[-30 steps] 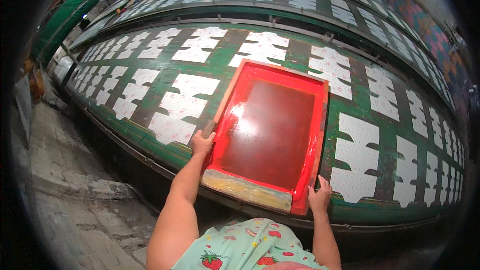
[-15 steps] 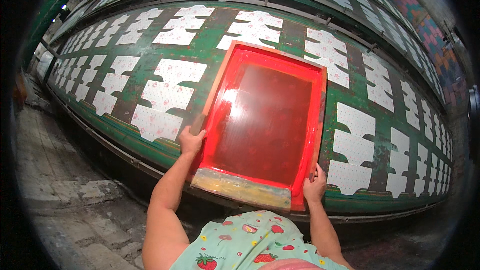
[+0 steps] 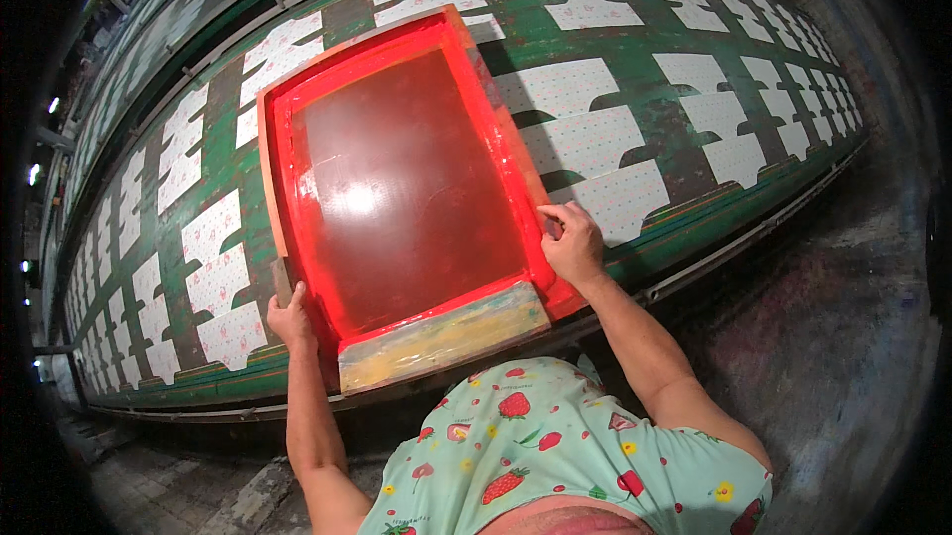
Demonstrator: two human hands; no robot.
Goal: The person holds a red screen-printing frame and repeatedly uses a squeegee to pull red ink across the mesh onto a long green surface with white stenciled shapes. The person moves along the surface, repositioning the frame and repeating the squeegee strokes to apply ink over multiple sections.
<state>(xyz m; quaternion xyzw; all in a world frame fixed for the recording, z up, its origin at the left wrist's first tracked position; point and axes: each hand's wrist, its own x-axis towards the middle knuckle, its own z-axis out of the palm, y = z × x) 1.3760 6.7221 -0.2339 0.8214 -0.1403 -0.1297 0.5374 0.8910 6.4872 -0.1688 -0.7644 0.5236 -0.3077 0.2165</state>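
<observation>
A large red-framed printing screen (image 3: 397,188) with a dark red mesh lies flat on the long green table (image 3: 635,69). My left hand (image 3: 291,320) grips the frame's near left edge. My right hand (image 3: 569,240) holds the frame's right edge near its lower corner. A squeegee (image 3: 444,335) with a yellowish, paint-smeared blade rests across the near end of the screen between my hands. White cut fabric pieces (image 3: 595,143) with small dots lie on the table on both sides of the screen.
More rows of white fabric pieces (image 3: 213,257) run along the table to the left and right. Parallel tables (image 3: 208,9) stand beyond. A stained concrete floor (image 3: 823,337) lies on the near side of the table's edge.
The view has swung and tilted. The screen has shifted along the table onto another set of fabric pieces, with both hands still on its frame.
</observation>
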